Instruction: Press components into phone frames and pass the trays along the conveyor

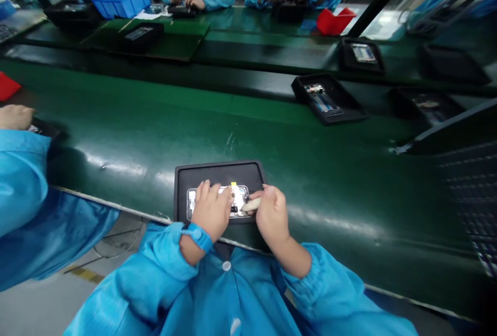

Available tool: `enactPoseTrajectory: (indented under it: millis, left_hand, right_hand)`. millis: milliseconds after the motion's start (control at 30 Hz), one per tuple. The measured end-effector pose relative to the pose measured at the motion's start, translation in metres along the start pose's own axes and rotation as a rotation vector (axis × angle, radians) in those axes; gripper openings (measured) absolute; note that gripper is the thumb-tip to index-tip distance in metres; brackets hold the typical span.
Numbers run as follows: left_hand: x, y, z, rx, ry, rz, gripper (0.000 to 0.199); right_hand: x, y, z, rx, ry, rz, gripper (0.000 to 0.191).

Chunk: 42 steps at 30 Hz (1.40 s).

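A black tray (pixel 217 172) lies at the near edge of the green bench, holding an opened phone frame (pixel 191 204) with bright inner parts and a small yellow tab. My left hand (pixel 213 207), a blue band round its wrist, rests over the phone's left and middle part with its fingers spread. Closed fingers of my right hand (pixel 272 213) grip a pale, pointed tool (pixel 251 205), whose tip meets the phone's right end.
Other black trays with phone parts (pixel 328 100) stand at the upper right. Across the green bench (pixel 186 113), people in blue work near a blue basket (pixel 121 2) and a red bin (pixel 334 21). A co-worker's hand (pixel 16 117) is at far left.
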State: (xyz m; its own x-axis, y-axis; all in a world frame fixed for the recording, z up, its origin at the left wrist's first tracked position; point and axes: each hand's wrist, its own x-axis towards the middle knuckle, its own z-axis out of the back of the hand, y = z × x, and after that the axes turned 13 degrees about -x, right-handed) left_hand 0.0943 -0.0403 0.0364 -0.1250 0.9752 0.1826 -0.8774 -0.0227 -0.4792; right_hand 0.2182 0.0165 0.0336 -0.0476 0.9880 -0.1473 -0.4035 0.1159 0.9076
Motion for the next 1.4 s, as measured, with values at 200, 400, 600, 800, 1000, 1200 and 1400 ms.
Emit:
enactPoseTrajectory:
  millis: [200,400,600,800,1000,1200,1400]
  left_hand:
    - [0.017,0.014,-0.002,-0.031,0.188,0.059,0.021]
    - [0.024,0.022,0.004,-0.097,0.315,0.117,0.019]
    - [0.015,0.020,-0.001,-0.105,0.175,0.109,0.018]
    - [0.007,0.021,-0.004,0.051,0.127,-0.039,0.023]
    - [0.009,0.014,-0.005,0.138,0.123,-0.089,0.023]
    - [0.008,0.014,-0.007,0.125,0.111,-0.095,0.022]
    - [0.007,0.013,-0.007,0.104,0.131,-0.087,0.024]
  right_hand:
    - [0.000,-0.001,-0.002,-0.031,-0.010,0.034,0.040]
    - [0.002,-0.001,-0.001,-0.154,-0.003,0.110,0.040]
    - [0.010,0.009,-0.006,-0.112,-0.060,0.111,0.039]
    - [0.018,0.011,-0.020,-0.063,-0.079,0.177,0.036]
    - [0.019,-0.001,-0.026,-0.136,-0.095,0.346,0.027]
    - [0.018,-0.002,-0.024,-0.204,-0.134,0.457,0.024]
    - [0.020,0.009,-0.021,-0.432,-0.059,0.691,0.031]
